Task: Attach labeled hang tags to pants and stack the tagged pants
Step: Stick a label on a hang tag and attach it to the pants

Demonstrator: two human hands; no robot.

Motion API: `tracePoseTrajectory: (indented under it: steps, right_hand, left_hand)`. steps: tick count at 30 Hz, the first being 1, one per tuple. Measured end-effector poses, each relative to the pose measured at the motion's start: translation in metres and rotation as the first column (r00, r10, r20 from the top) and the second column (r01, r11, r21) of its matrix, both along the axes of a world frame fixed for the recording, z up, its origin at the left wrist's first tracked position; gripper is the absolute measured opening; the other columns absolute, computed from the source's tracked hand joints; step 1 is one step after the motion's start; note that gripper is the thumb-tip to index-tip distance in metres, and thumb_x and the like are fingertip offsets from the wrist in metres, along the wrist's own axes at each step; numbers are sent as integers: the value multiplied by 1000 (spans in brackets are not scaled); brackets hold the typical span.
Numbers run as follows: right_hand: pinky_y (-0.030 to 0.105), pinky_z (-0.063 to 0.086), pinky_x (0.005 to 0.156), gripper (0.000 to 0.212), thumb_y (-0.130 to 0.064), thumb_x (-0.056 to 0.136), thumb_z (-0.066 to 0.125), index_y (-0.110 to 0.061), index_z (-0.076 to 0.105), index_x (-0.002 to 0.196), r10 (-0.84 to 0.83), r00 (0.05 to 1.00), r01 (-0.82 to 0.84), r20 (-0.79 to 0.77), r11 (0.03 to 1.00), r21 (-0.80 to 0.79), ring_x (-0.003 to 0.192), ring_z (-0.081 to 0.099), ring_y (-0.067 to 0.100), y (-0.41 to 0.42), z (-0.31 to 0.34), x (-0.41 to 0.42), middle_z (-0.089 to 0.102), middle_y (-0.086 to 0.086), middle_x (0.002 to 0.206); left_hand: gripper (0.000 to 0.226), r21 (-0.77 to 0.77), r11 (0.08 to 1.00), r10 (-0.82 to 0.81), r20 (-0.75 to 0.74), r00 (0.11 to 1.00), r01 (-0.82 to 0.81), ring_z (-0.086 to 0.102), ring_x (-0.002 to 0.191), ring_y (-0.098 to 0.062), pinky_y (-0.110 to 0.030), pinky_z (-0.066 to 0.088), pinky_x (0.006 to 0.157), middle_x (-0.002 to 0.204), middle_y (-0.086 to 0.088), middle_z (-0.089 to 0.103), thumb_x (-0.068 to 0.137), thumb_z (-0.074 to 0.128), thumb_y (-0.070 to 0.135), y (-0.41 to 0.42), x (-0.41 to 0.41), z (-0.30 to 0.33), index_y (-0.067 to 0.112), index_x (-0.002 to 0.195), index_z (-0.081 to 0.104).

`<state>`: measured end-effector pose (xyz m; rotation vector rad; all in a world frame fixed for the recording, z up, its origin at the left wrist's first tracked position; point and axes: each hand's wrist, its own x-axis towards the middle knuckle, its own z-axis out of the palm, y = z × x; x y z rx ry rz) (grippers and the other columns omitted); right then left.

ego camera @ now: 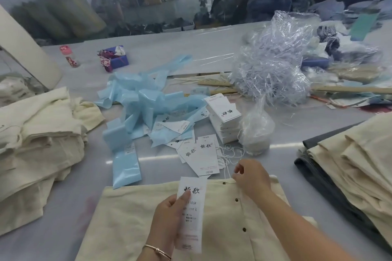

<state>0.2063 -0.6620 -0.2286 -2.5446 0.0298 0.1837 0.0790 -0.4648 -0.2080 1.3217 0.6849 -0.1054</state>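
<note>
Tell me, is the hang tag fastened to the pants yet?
Cannot tell. The left hand holds the hang tag above the pants.

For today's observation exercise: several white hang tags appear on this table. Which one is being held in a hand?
The long hang tag lying over the cream pants, gripped by the left hand. The others lie loose or stacked farther back on the table.

Cream pants [222, 207] of matt, slightly coarse woven cloth with small dark glossy buttons [236, 199] lie on the smooth, faintly reflective grey counter [63, 207]. The hang tag [192, 210] is smooth white printed paper, like the loose tags [203, 154] and the stacked ones [224, 118] farther off. Pale blue plastic strips [137, 108] shine glossy at centre; crinkled clear plastic film [273, 65] glints far right. Wooden sticks [352, 89] look bare and matt. A thin metal bangle [158, 250] gleams.
</note>
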Motion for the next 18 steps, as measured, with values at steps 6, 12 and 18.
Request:
tracePoseTrajectory:
  steps: [6,12,18]
  right_hand:
    - [25,38,52,22,-21,79,66,-14,65,58,-21,994,12,-107,996,-88,61,56,15,23,-17,23,67,2,70]
    - [28,32,54,33,-11,88,57,-15,48,56,-36,989,50,-144,994,93,56,43,18,15,-15,33,51,2,58]
    - [22,33,42,19,2,97,45,-7,47,80,37,917,357,-396,364,860,42,39,11,-12,27,16,57,10,68]
  left_hand:
    - [23,16,998,55,-45,997,-54,63,61,-23,-33,53,63,75,-15,72,81,75,28,8,-2,-9,6,76,75]
    - [26,-30,997,67,-29,997,-67,63,64,-23,-33,54,64,79,-15,72,80,74,29,8,-2,-8,3,84,75]
    - [35,-174,985,-14,27,1000,18,66,62,-22,-33,54,58,81,-13,72,69,74,36,-3,-4,3,8,89,77]
